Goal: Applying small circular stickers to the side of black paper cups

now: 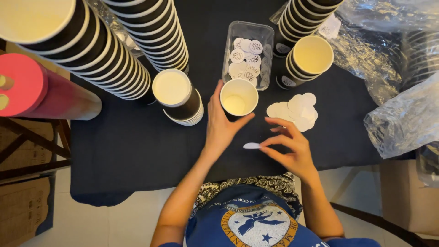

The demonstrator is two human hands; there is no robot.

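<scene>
Stacked black cups [91, 50] loom close; left hand [220, 126] grips a paper cup [238, 97], right hand [292, 146] pinches a round white sticker [251, 146].

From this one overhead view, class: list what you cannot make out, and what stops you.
- Outside of the paper cup: hidden by the left hand and the steep view.
- Marks on the stickers in the plastic tray: too small.
- Tall cup stack: cut off by the top edge.
- Underside of the round sticker in the right hand: faces away.
</scene>
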